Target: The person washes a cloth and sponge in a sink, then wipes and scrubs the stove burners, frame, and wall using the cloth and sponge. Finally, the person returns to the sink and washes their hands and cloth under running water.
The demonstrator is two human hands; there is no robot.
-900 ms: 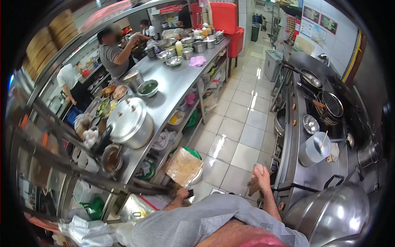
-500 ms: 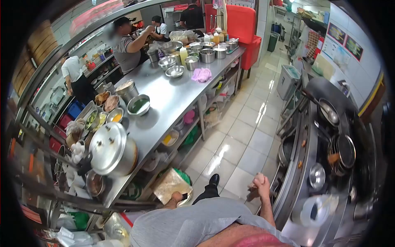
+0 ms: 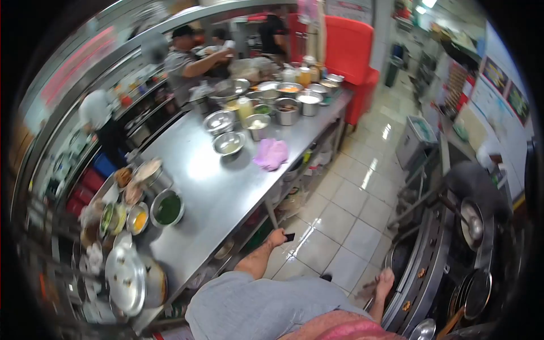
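My left hand (image 3: 276, 238) is closed around a small black flat object (image 3: 289, 237), held beside the steel worktable's front edge, above the floor. What kind of object it is I cannot make out. Low on the right, my right hand (image 3: 385, 280) hangs near the front of the stove, its fingers blurred. Nearest my left hand on the table lies a purple cloth (image 3: 271, 154), with a shallow steel bowl (image 3: 229, 144) next to it. A bowl of dark green liquid (image 3: 168, 208) and a large lidded pot (image 3: 129, 279) stand at the table's near left.
The steel worktable (image 3: 187, 161) runs along my left, with several steel containers at its far end. Pans (image 3: 477, 292) sit on the stove (image 3: 416, 283) at right. A grey bin (image 3: 416, 140) and a red container (image 3: 348, 51) stand ahead. Co-workers (image 3: 192, 62) are beyond the table.
I have moved forward along the aisle, so the table and stove sit closer. My left hand has risen from low by the shelf, still holding the black object. My right hand appears lower.
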